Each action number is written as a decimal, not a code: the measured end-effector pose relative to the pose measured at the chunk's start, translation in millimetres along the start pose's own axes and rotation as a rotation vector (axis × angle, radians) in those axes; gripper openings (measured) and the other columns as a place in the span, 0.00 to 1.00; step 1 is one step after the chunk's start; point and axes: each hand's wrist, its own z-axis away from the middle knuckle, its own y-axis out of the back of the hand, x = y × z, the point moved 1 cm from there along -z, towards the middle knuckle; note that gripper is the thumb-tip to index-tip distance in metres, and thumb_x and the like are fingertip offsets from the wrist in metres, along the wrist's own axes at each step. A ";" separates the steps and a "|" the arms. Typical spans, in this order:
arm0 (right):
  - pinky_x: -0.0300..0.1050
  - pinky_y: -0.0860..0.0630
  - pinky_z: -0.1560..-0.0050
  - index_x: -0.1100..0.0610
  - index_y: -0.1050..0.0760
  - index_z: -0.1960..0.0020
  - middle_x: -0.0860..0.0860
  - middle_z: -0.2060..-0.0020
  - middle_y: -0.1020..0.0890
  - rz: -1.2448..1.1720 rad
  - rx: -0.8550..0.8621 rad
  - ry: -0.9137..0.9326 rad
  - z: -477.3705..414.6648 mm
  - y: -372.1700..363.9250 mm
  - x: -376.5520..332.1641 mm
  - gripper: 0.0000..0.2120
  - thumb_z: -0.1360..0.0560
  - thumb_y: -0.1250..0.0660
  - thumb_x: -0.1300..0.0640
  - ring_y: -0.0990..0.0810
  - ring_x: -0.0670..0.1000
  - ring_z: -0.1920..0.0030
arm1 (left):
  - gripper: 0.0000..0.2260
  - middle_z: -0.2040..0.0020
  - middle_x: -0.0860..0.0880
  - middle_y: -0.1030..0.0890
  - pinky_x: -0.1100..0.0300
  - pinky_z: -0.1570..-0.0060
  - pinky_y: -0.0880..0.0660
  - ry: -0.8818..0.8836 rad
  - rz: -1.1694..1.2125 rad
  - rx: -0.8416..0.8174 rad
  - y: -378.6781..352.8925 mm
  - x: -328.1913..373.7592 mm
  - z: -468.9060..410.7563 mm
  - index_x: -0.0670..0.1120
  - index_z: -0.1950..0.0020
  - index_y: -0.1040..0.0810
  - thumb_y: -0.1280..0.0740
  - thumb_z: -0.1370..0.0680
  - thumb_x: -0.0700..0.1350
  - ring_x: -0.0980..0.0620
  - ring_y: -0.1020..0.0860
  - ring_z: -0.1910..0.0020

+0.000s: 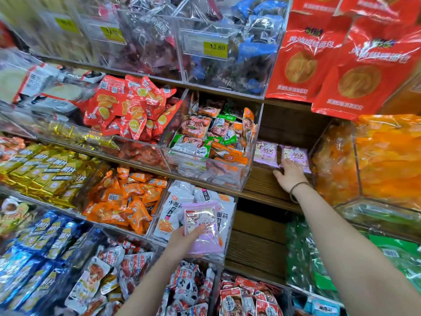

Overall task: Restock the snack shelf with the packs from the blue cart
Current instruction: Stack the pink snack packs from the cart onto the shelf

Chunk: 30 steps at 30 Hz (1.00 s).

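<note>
Two pale purple snack packs stand side by side at the back of a bare wooden shelf [262, 185]. My right hand [290, 174] reaches in and rests its fingers on the right pack [296, 155]; the left pack [266, 152] stands free beside it. My left hand [184, 242] holds a small stack of the same purple packs [202, 226] lower down, in front of a clear bin of white packs. The blue cart is out of view.
Clear acrylic bins flank the wooden gap: a bin of green and orange packs [211, 142] to its left, a bin of orange dried fruit [376, 160] to its right. Red bread bags [341, 58] hang above. Lower shelves hold orange, blue and white packs.
</note>
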 end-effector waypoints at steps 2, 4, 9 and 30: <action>0.53 0.38 0.30 0.62 0.34 0.32 0.59 0.31 0.33 0.001 0.073 0.008 -1.7 2.9 -1.3 0.22 0.22 0.42 0.51 0.37 0.59 0.30 | 0.10 0.54 0.59 0.23 0.56 0.49 0.32 0.005 0.000 -0.001 0.0 -0.6 -0.8 0.54 0.52 0.24 0.30 0.27 0.57 0.60 0.24 0.54; 0.53 0.38 0.30 0.61 0.33 0.32 0.59 0.31 0.32 0.056 0.215 -0.010 -0.4 0.8 1.4 0.21 0.22 0.41 0.52 0.36 0.60 0.31 | 0.11 0.54 0.59 0.23 0.57 0.49 0.31 0.001 -0.001 0.003 0.2 -0.8 -0.6 0.54 0.51 0.24 0.30 0.27 0.57 0.60 0.24 0.54; 0.51 0.47 0.25 0.57 0.38 0.28 0.55 0.26 0.40 0.015 0.168 -0.037 -3.5 -14.5 9.2 0.26 0.23 0.39 0.51 0.45 0.56 0.25 | 0.07 0.55 0.61 0.22 0.61 0.55 0.31 -0.005 0.015 -0.005 -0.1 1.5 1.5 0.58 0.55 0.24 0.30 0.27 0.57 0.64 0.24 0.56; 0.33 0.29 0.62 0.52 0.32 0.52 0.48 0.61 0.26 -0.734 -0.285 0.064 185.5 -102.6 -108.2 0.16 0.30 0.28 0.47 0.28 0.44 0.63 | 0.18 0.52 0.52 0.19 0.48 0.49 0.20 0.037 0.087 0.011 -0.4 0.4 0.1 0.48 0.46 0.21 0.31 0.27 0.60 0.49 0.19 0.51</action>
